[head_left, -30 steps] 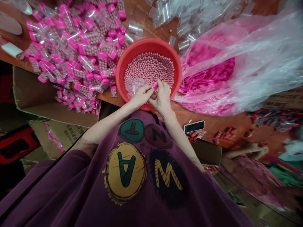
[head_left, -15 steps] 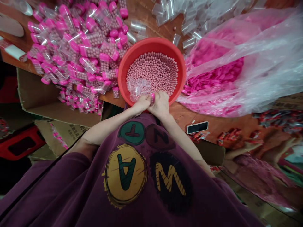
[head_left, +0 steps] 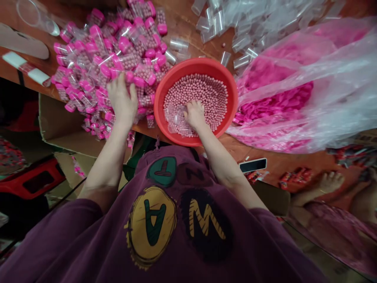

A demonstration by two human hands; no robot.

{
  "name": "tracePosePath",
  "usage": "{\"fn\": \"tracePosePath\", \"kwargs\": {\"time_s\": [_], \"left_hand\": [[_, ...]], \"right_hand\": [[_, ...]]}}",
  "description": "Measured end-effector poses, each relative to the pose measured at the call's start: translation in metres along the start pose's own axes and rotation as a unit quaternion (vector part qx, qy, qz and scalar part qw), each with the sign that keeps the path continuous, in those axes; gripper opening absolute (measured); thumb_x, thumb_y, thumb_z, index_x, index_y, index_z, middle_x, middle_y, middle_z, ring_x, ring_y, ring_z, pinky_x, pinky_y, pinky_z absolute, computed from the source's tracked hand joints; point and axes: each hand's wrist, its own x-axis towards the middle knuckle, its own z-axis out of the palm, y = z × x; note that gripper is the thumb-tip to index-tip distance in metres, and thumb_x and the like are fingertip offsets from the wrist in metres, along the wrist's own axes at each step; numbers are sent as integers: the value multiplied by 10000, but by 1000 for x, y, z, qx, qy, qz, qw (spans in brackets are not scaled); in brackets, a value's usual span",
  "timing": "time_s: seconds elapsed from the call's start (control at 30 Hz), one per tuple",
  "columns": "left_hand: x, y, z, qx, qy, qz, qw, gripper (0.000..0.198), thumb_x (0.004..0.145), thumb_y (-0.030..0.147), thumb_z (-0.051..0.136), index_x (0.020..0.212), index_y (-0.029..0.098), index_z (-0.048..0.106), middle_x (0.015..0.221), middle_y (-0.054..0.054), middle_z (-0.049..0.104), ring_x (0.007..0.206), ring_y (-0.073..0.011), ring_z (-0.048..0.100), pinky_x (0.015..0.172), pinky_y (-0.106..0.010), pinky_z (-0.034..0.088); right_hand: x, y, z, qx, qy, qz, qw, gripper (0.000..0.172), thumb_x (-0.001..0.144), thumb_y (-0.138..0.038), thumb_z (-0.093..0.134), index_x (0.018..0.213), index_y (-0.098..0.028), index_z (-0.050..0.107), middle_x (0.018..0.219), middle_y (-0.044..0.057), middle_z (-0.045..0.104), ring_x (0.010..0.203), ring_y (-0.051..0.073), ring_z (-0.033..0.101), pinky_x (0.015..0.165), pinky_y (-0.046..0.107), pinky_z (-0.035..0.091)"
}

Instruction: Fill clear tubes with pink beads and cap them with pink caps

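Note:
My left hand (head_left: 123, 101) is over the front of a heap of small clear jars (head_left: 128, 61) with pink caps, filled with pink beads. Its fingers are spread, and I see nothing held in it. Inside a red plastic basin (head_left: 232, 94), my right hand (head_left: 194, 114) reaches down with bent fingers, thumb apart from them. It is beside a cluster of clear plastic pieces (head_left: 176, 120) lying on the pink beads (head_left: 212, 94). Its fingertips are partly hidden; nothing shows in its grip.
Clear plastic tubes (head_left: 244, 31) lie behind the basin. At right, a clear bag (head_left: 332, 70) holds bright pink plastic parts (head_left: 282, 102). A phone (head_left: 252, 165) rests on the table's front edge. Cardboard boxes (head_left: 67, 129) stand below left. Another person's hand (head_left: 331, 182) is at far right.
My hands were together at the basin's front rim around a pink-capped item. The left has moved left to the jar heap and opened; the right has moved into the basin.

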Motion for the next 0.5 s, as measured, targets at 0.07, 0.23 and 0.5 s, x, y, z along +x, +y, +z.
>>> {"fn": "tracePosePath", "kwargs": {"time_s": [0.07, 0.23, 0.5], "left_hand": [[0, 12, 7, 92, 6, 20, 996, 512, 1024, 374, 664, 1512, 246, 581, 1683, -97, 560, 1587, -429, 343, 1341, -736, 184], [-38, 76, 78, 137, -289, 198, 927, 501, 1055, 145, 460, 1530, 140, 622, 1624, -167, 631, 1471, -393, 526, 1245, -627, 403], [-39, 74, 99, 217, -337, 272, 875, 378, 1041, 95, 428, 1156, 66, 787, 1181, -234, 762, 1211, -360, 651, 1083, -490, 551]], "right_hand": [[2, 7, 2, 52, 4, -7, 999, 303, 1038, -225, 630, 1298, -136, 756, 1395, 208, 702, 1380, 411, 579, 1197, 636, 481], [-7, 28, -11, 283, 21, -63, 957, 367, 1013, -435, 682, 1264, -186, 782, 1233, 109, 787, 1181, 291, 694, 1160, 505, 555], [-56, 46, -8, 427, 139, 124, 885, 540, 851, -626, 777, 1181, -199, 756, 1110, 99, 819, 960, 255, 750, 948, 468, 655]]}}
